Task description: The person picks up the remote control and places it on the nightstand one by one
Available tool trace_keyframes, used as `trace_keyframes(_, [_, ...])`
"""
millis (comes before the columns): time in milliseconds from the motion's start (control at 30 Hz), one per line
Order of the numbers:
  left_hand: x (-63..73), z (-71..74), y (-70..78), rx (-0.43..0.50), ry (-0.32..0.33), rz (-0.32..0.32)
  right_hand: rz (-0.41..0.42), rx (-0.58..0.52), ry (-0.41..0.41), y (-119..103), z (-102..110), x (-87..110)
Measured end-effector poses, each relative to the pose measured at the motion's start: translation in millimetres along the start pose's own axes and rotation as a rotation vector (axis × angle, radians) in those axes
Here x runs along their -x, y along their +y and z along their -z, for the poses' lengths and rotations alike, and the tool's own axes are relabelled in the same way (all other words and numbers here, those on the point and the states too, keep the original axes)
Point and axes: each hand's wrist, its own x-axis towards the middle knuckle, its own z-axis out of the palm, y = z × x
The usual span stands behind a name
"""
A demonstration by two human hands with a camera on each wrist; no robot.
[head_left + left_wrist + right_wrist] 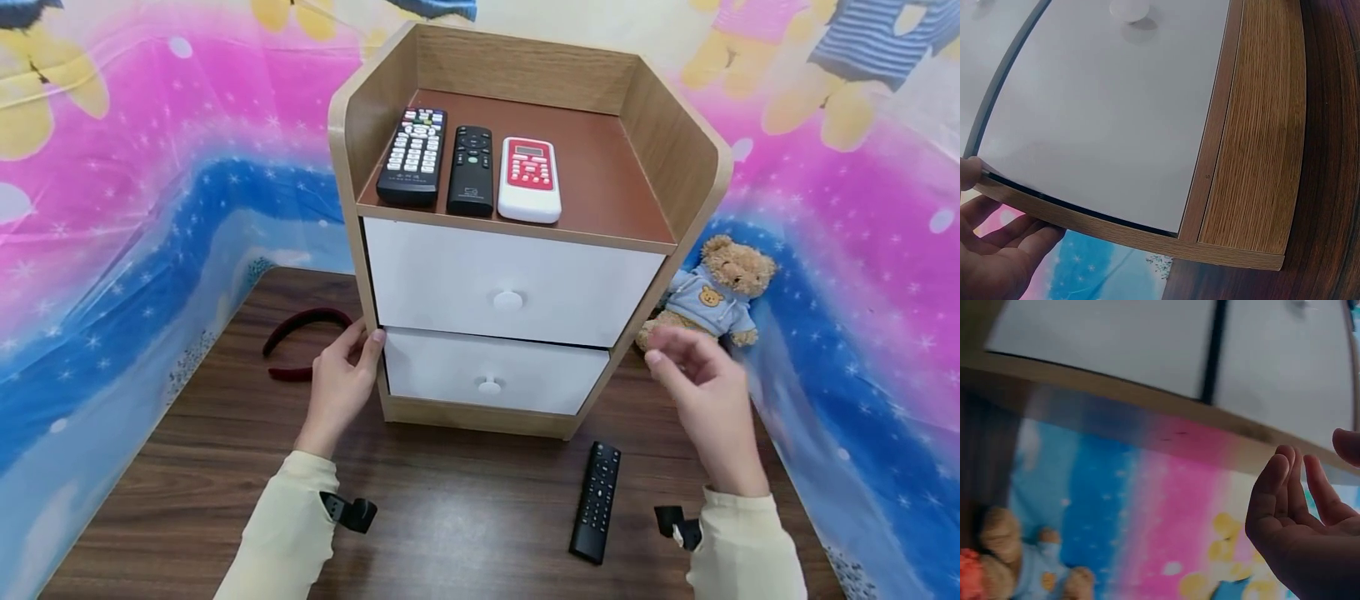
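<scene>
A small wooden cabinet with two white drawers stands on the table, both drawers pushed in. My left hand grips its left side edge beside the lower drawer. In the left wrist view the thumb lies at the front edge, and the other fingers are against the outer side. Off the cabinet's right side, my right hand is in the air with loosely bent fingers and nothing in them. A black remote control lies on the table between the two forearms.
On the cabinet's top lie a black remote with white buttons, a slim black remote and a white-and-red remote. A dark red headband lies left of the cabinet. A teddy bear sits behind its right side. Patterned cloth surrounds the table.
</scene>
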Motion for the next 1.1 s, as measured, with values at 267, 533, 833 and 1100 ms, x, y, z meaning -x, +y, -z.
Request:
trace_keyframes(267, [1.2, -0.1, 0.3, -0.001, -0.003, -0.001, -0.229, 0.11, -0.091, 87, -14, 35.3])
trace_keyframes(533, [0.2, -0.3, 0.4, 0.001, 0.005, -0.001, -0.472, 0.198, -0.201, 146, -29, 62.5])
trace_keyframes(833, [1.0, -0.5, 2.0, -0.004, -0.002, 0.008, -0.501, 0.258, -0.254, 177, -43, 83.7])
trace_keyframes(1100, [1.1, -0.7, 1.1, 0.002, 0.005, 0.001, -0.545, 0.316, -0.264, 181, -49, 89.4])
